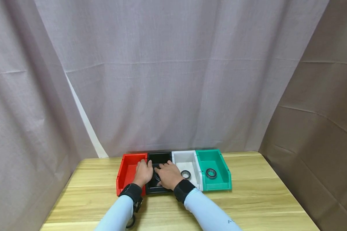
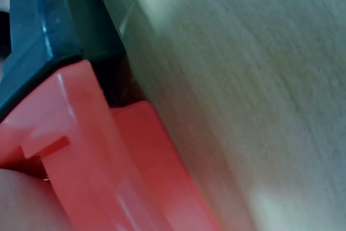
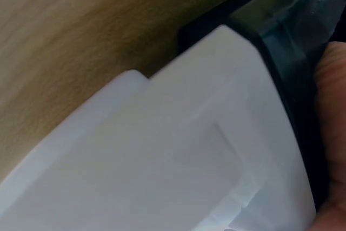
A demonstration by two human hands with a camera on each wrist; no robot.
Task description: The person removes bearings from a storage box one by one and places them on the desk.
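Black plastic, the bin (image 1: 159,158) under both hands, second in a row of four set wall to wall on the wooden surface (image 1: 248,199). Left hand (image 1: 143,173) laid across the shared wall between the black bin and the red bin (image 1: 127,173), fingers spread forward and fairly straight, closing on nothing as far as the head view shows; a steadying rest, to judge from the flat pose. Right hand (image 1: 168,175) reaching into the black bin from the near side, fingers extended toward the left hand, tips almost meeting it. Between the two, partly hidden beneath the right fingers, a dark ring (image 1: 157,176) lying on the bin floor. Cannot tell whether the right fingers pinch that ring or merely cover it; grip not shown plainly.

Just right of the right hand, the white bin (image 1: 188,160) with a similar ring (image 1: 186,174) flat on its floor. Further right again, the green bin (image 1: 219,183), holding one more ring (image 1: 211,173). One ring to a bin, apparently sorted by colour of container; red bin, left of the left hand, showing nothing inside where visible.

Wrist views too close and blurred for much: left wrist showing the red bin's rim (image 2: 81,133) against the black one's edge (image 2: 32,31); right wrist showing the white bin's front (image 3: 178,150) beside the black wall (image 3: 292,47), a bit of finger (image 3: 331,101) at the frame's edge.
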